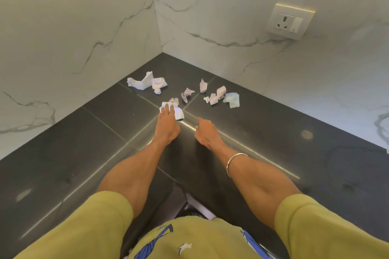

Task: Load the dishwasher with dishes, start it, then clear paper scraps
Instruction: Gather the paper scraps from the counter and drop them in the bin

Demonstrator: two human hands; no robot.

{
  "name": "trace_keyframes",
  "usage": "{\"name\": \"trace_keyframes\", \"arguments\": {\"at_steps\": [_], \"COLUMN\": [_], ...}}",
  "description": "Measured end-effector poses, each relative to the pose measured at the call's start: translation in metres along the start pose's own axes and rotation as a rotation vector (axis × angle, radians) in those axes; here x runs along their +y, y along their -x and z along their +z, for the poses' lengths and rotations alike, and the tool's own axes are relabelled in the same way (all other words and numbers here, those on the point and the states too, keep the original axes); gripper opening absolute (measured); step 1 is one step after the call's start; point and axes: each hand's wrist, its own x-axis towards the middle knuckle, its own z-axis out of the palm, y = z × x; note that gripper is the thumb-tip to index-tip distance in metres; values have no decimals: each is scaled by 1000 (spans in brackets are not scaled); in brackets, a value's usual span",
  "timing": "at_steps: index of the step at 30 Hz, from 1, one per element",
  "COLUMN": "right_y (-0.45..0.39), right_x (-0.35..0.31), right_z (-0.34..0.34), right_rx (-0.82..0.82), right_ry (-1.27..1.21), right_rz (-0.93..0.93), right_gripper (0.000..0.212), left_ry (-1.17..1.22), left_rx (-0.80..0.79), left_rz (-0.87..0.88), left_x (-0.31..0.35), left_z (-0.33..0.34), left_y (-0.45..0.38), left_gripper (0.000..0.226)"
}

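Several crumpled white paper scraps lie on the dark corner countertop (105, 132). My left hand (167, 124) rests with straight fingers on the nearest scrap (179, 112). A larger torn piece (140, 82) and a crumpled one (158, 84) lie at the far left. Small scraps (187, 94) (203, 86) (217, 94) and a bluish piece (232, 100) sit to the right. My right hand (207, 132) hovers just above the counter, right of the left hand, fingers loosely bent and holding nothing. The dishwasher is out of view.
Marble-patterned walls (84, 27) meet in the corner behind the scraps. A wall socket with a switch (289, 21) sits on the right wall. The counter's inner edge (176, 185) lies near my body.
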Motion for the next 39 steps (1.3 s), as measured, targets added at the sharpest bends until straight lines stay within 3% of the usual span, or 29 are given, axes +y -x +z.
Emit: {"name": "trace_keyframes", "arguments": {"at_steps": [5, 11, 17, 20, 27, 31, 36, 39], "right_y": [-27, -50, -68, -74, -93, -109, -130, -138], "right_x": [-6, 0, 0, -14, -51, -60, -62, -57], "right_z": [1, -2, 1, 5, 22, 29, 35, 44], "right_rx": [-29, 27, 61, 48, -25, 4, -126, -139], "right_ry": [-28, 3, 8, 5, -84, -159, 32, 93], "right_rz": [40, 78, 82, 56, -37, -91, -223, -240], "right_gripper": [43, 47, 42, 36, 54, 55, 67, 55], "left_ry": [-46, 41, 186, 166, 92, 175, 257, 334], "left_rx": [-40, -255, 22, -18, -19, 18, 33, 61], "left_rz": [19, -98, -19, -17, 23, -34, -132, -193], "left_x": [-8, -15, -30, -32, -38, -41, -47, -48], "left_z": [-6, 14, 33, 25, 14, 10, 5, 5], "left_y": [-34, -60, -51, -53, -49, -49, -54, -57], "left_gripper": [86, 81, 41, 42, 33, 26, 22, 23]}}
